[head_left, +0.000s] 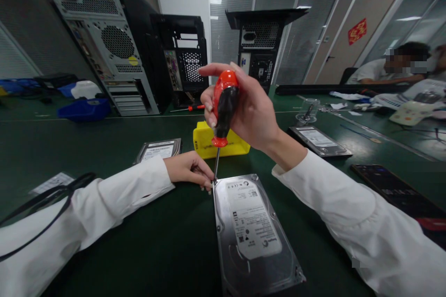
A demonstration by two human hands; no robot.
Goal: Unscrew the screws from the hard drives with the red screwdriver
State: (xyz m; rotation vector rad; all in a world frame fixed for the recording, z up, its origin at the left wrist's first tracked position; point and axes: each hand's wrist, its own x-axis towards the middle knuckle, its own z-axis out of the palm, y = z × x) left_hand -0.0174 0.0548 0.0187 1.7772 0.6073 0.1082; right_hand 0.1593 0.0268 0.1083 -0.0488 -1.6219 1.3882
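A silver hard drive (256,222) with a white label lies on the dark green table (156,250). My right hand (249,106) is wrapped round the red and black handle of a screwdriver (225,106), held upright with its tip at the drive's far left corner. Beside that corner, the fingertips of my left hand (191,170) are pressed together near the screwdriver tip. Whatever they pinch is too small to make out. Just behind the drive sits a yellow bin (240,145).
Two more hard drives lie at left (158,149) and right (318,141). Computer cases (132,41) stand at the back. A blue tray (83,110) is at far left, a phone (397,190) at right. A clear cup (308,110) stands behind the right drive. Another person sits at the back right.
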